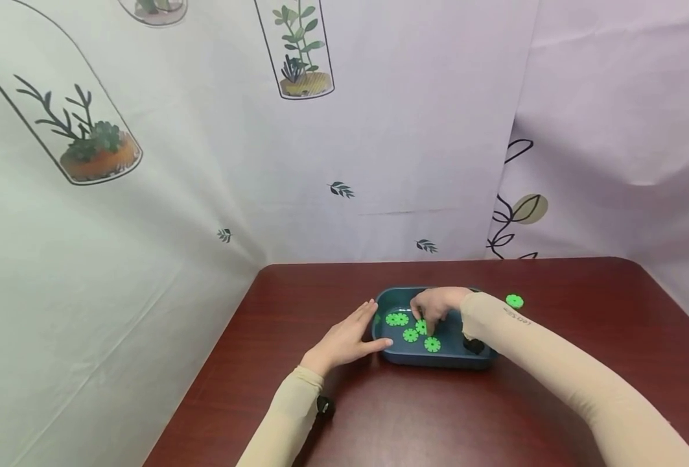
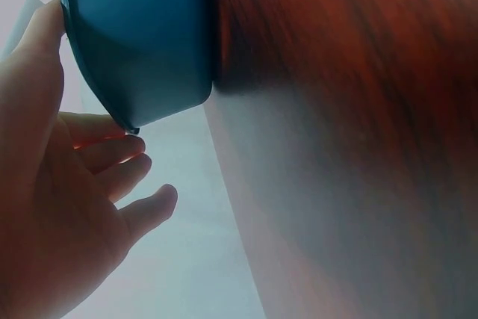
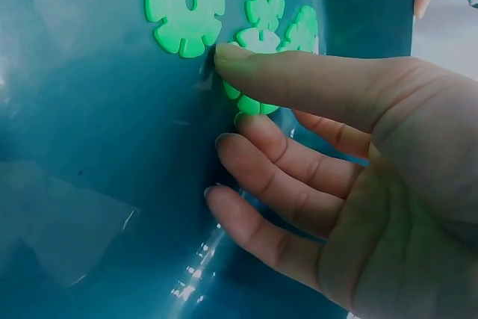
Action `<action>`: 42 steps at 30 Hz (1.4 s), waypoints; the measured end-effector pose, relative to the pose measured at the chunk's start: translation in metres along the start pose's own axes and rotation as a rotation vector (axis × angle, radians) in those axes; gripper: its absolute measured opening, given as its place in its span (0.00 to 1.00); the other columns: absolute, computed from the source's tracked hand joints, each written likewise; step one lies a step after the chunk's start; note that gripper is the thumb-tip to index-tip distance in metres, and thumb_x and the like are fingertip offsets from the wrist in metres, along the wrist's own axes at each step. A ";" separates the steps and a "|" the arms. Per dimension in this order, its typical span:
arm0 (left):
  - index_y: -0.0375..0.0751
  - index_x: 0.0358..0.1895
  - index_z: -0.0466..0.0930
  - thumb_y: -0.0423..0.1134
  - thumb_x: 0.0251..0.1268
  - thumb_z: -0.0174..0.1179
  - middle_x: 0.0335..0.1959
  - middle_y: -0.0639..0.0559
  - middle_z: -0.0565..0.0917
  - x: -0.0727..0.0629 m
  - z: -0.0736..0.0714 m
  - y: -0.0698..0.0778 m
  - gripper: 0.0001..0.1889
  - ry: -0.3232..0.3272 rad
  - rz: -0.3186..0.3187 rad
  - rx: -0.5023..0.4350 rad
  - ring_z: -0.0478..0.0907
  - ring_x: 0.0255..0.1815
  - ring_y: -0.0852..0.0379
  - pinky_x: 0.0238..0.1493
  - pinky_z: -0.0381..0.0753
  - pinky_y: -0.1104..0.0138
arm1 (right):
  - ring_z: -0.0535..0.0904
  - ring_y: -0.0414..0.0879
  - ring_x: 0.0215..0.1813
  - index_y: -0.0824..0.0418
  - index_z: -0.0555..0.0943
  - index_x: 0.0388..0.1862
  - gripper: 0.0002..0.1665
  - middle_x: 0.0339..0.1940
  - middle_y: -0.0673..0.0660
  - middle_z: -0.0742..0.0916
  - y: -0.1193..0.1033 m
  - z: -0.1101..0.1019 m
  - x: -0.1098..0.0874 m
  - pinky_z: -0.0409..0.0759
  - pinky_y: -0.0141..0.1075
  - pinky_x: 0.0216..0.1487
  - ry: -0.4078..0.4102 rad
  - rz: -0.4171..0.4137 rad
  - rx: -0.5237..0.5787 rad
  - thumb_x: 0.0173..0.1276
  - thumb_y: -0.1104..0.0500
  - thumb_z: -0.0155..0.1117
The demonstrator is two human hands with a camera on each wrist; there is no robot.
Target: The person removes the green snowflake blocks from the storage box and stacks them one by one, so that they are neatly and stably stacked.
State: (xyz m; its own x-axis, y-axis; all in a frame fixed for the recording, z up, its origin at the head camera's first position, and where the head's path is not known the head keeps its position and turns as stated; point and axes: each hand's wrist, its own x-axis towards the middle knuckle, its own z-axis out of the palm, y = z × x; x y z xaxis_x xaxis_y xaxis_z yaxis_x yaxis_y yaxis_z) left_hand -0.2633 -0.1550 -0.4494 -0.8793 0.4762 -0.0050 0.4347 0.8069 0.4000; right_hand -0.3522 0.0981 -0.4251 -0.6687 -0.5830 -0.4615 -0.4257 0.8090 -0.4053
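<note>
Blue, with a rounded rim, one tray [image 1: 437,360] sits on the dark red-brown tabletop [image 1: 426,415]. Six notched green discs show in all, five within the tray and one beyond it. Two of the five, a left-hand disc [image 1: 391,319] and its neighbour [image 1: 402,319], lie side by side and touch or overlap; a third disc [image 1: 410,335] and a fourth disc [image 1: 432,344] lie nearer the tray's front; the fifth disc [image 1: 420,327] is beneath the fingers of the right hand [image 1: 439,303]. The sixth disc [image 1: 514,301] rests on the tabletop, to the right of the tray.

Of two hands, the left hand [image 1: 345,338] rests against the tray's left end, thumb at the near side and fingers along the edge; its grip is spread and uncurled. The right hand reaches down inside the tray with bent fingers, the thumb crossing over the fifth disc; whether its grip pinches that disc, I cannot tell. Four discs show in the right wrist view, one partly hidden by the thumb.

Both arms wear pale sleeves [image 1: 545,353], and each wrist carries one black device [image 1: 324,407]. Behind hangs a white cloth [image 1: 414,143] printed with three plant jars [image 1: 306,84] and three small leaf sprigs [image 1: 341,189].
</note>
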 end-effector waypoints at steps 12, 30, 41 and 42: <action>0.44 0.82 0.50 0.74 0.64 0.53 0.82 0.51 0.53 0.001 0.001 0.000 0.52 0.006 0.007 -0.012 0.50 0.81 0.55 0.74 0.63 0.53 | 0.71 0.42 0.25 0.58 0.82 0.35 0.11 0.27 0.55 0.83 0.003 -0.006 -0.009 0.71 0.34 0.28 0.068 -0.094 0.044 0.61 0.73 0.67; 0.45 0.82 0.51 0.75 0.63 0.53 0.82 0.51 0.53 0.002 0.001 -0.001 0.52 0.006 -0.008 -0.008 0.51 0.81 0.55 0.74 0.63 0.54 | 0.82 0.46 0.36 0.61 0.85 0.42 0.11 0.36 0.54 0.86 0.013 -0.036 -0.024 0.84 0.49 0.46 0.177 -0.224 0.216 0.64 0.71 0.63; 0.45 0.82 0.51 0.74 0.63 0.54 0.82 0.51 0.53 0.003 -0.001 0.000 0.52 0.010 0.006 -0.003 0.50 0.81 0.55 0.74 0.62 0.55 | 0.83 0.51 0.42 0.65 0.84 0.46 0.09 0.39 0.56 0.88 0.033 -0.058 -0.052 0.84 0.47 0.46 0.356 -0.235 0.259 0.68 0.67 0.63; 0.45 0.82 0.51 0.74 0.63 0.54 0.82 0.51 0.53 0.002 -0.001 -0.001 0.52 0.010 0.005 -0.004 0.50 0.81 0.56 0.74 0.62 0.55 | 0.83 0.52 0.42 0.66 0.84 0.46 0.09 0.39 0.57 0.88 0.036 -0.061 -0.054 0.84 0.49 0.47 0.368 -0.236 0.270 0.69 0.67 0.63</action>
State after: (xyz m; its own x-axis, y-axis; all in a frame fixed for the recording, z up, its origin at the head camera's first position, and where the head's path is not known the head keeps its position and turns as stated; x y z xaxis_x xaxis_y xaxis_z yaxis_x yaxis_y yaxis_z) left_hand -0.2659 -0.1546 -0.4492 -0.8790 0.4768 0.0066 0.4387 0.8031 0.4034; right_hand -0.3681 0.1633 -0.3665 -0.7648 -0.6428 -0.0441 -0.4504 0.5822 -0.6769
